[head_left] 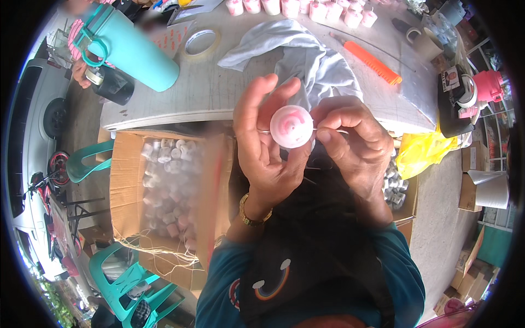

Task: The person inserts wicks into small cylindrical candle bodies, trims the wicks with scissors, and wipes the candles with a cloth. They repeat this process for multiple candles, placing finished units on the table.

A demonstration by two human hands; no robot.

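Holding a small pink-and-white round cap (pixel 291 126) up close, the left hand (pixel 266 150) cupped it steady while the right hand (pixel 350 139) pinched a thin string (pixel 340 131) at its side, above the cardboard box (pixel 123 180).

2 hands (pixel 262 147) (pixel 355 142) hold 1 round pink-and-white ball (pixel 291 126). On the worktop (pixel 219 93): 1 teal bottle (pixel 131 46), 1 tape roll (pixel 200 42), 1 grey cloth (pixel 295 54), 1 orange comb (pixel 373 62), approx. 9 small pink pots (pixel 306 8). Below: 1 big cardboard box (pixel 123 180) w/ too many little rolls to count, 1 yellow bag (pixel 424 153).
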